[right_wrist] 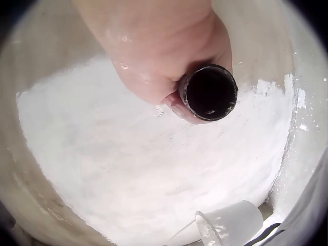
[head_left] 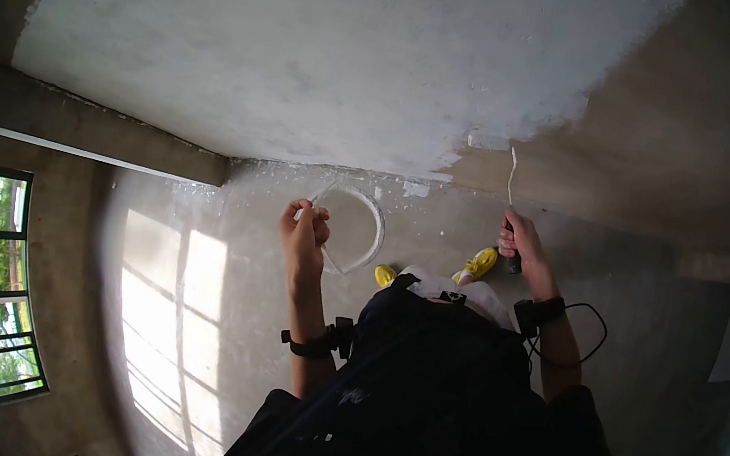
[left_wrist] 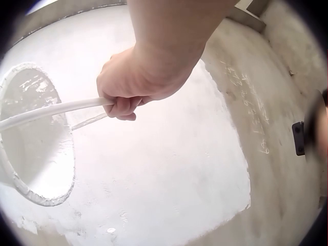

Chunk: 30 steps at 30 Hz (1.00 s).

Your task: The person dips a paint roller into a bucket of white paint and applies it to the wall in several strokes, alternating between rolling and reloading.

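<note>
Holding the roller (head_left: 512,169) by its black handle, your right hand (head_left: 526,246) has its fingers curled closed round it; the far end is at the white coat's edge on the wall (head_left: 315,53). Your left hand (head_left: 303,240) curls its fingers round the handle of the bucket (head_left: 378,230), near your yellow shoes (head_left: 478,262).

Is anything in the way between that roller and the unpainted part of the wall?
Nothing visible is. The roller, gripped in the right hand, is at the lower edge of the white coat, with bare wall right beside it. The bucket, held by the left hand, is off to the left.
</note>
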Each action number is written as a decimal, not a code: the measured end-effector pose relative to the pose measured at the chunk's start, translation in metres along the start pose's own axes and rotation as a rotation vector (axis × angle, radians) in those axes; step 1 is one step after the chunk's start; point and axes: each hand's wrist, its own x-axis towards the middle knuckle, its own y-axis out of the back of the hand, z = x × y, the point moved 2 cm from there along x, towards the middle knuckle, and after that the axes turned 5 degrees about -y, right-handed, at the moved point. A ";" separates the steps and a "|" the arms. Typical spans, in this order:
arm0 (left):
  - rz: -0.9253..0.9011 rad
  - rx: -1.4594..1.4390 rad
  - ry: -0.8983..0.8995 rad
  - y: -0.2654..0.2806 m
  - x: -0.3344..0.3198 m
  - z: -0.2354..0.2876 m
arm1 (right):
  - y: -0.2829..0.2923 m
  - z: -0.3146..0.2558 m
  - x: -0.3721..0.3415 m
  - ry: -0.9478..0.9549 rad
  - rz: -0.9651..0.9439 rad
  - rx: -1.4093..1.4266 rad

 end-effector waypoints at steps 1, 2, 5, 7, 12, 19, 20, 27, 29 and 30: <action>0.023 -0.007 -0.018 0.006 -0.001 0.002 | -0.007 -0.006 0.003 0.010 -0.006 0.022; 0.024 -0.008 -0.018 0.011 -0.001 0.003 | -0.014 -0.013 0.006 0.020 -0.013 0.042; 0.043 -0.015 -0.039 0.032 -0.002 0.007 | -0.042 -0.035 0.010 0.069 0.018 0.066; 0.060 -0.020 -0.046 0.041 -0.005 0.011 | -0.051 -0.042 0.017 0.085 0.013 0.073; 0.097 -0.038 -0.064 0.061 -0.009 0.021 | -0.061 -0.054 0.035 0.165 0.048 0.106; 0.087 -0.040 -0.081 0.081 -0.008 0.024 | -0.044 -0.053 0.071 0.111 0.042 0.144; 0.097 -0.043 -0.080 0.083 -0.010 0.025 | -0.040 -0.050 0.077 0.096 0.034 0.160; 0.147 -0.082 -0.099 0.090 -0.029 0.031 | -0.005 -0.039 0.133 -0.064 0.047 0.249; 0.145 -0.106 -0.099 0.092 -0.038 0.029 | 0.014 -0.028 0.158 -0.156 -0.031 0.376; 0.155 -0.112 -0.105 0.092 -0.043 0.028 | 0.020 -0.023 0.164 -0.160 -0.037 0.366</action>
